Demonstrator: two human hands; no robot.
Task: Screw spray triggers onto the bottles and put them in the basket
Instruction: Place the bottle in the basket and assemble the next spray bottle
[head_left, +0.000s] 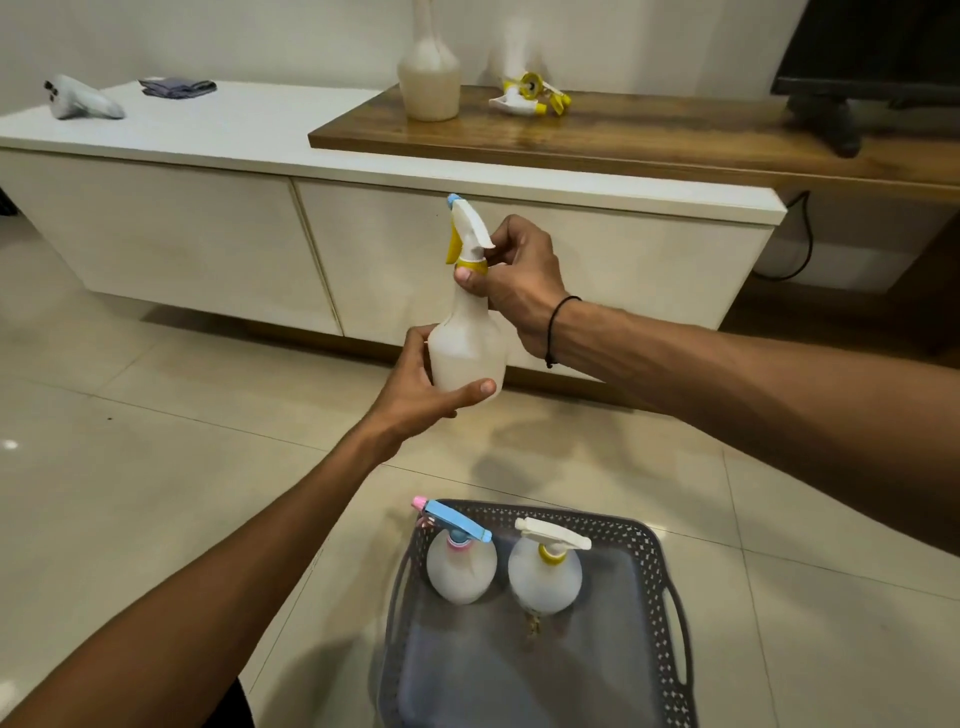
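Left hand is gripping the bottle; right hand is pinching the trigger collar — tightening step. Next — placing it in the basket.

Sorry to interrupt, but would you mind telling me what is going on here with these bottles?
A person is fitting a spray trigger onto a translucent bottle. The left hand grips the bottle's body while the right hand pinches the yellow collar at its neck. Two finished bottles, one with a blue trigger and one with a white trigger, stand in the grey basket on the floor. Another bottle and loose triggers wait on the wooden shelf.
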